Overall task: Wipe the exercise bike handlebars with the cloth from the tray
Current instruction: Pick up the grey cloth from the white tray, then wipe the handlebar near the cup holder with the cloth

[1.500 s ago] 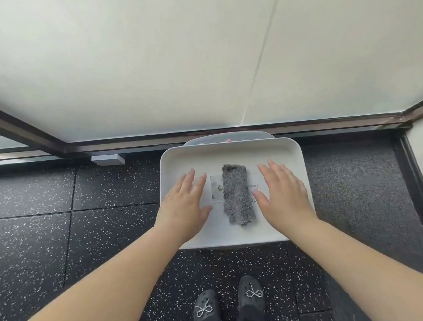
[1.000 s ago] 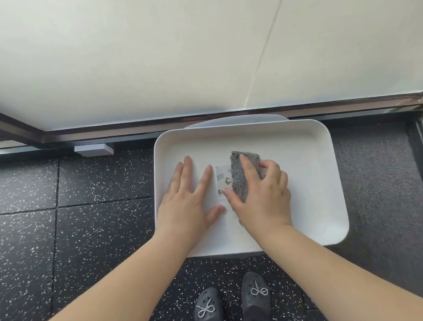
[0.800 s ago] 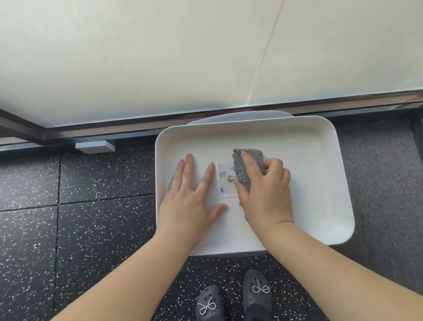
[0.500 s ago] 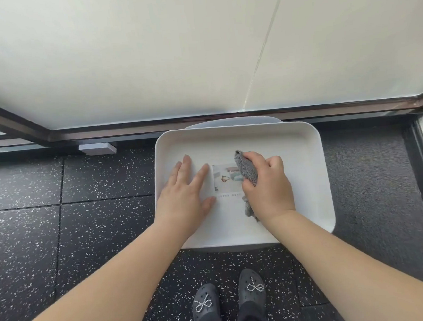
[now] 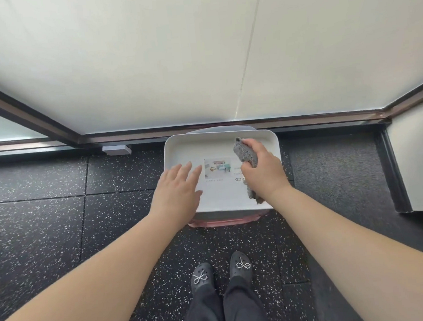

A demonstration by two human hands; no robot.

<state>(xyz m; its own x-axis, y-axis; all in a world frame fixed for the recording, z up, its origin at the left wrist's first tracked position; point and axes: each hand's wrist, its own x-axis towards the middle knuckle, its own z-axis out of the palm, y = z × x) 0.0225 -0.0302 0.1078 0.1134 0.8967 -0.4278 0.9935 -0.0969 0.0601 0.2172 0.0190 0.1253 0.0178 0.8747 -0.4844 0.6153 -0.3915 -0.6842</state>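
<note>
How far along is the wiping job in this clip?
Done: the right hand has a grip on the grey cloth, which looks lifted off the white tray. In hand: the cloth is above the tray, one end dangling below the wrist, while the left hand rests flat on the tray's left side. Left: all the wiping; no exercise bike or handlebars are in view.

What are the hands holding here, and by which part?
The right hand grips the grey cloth round its middle, both ends sticking out. The left hand holds nothing; its straight fingers lie over the tray.
</note>
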